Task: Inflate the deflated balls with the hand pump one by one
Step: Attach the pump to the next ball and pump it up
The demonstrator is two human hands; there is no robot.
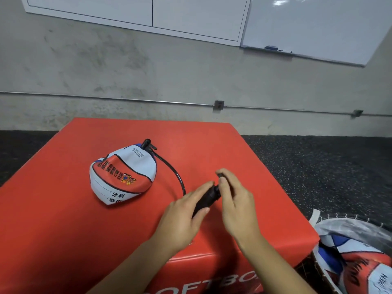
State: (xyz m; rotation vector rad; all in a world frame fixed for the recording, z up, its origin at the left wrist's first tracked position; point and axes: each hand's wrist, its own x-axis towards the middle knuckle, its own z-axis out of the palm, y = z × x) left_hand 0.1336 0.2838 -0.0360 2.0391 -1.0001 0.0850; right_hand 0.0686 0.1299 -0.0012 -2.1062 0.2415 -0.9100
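Two bare forearms, no sleeves visible

Gym or training room, red padded soft box [89, 219], speckled rubber floor [318, 166], wall whiteboards [318, 24]

Deflated ball [123, 177] on the worktop: small black print near the valve, last line reads "MADE IN CHINA"; lines above it too small to read. Larger black Chinese characters on its red and white panels, upside down to the camera, not legible. Red box [63, 240], front face: white letters "SOFTBO", cut off by the frame edge. Ball in the net bag [364, 272], lower right: partial "DREN" on a white panel.
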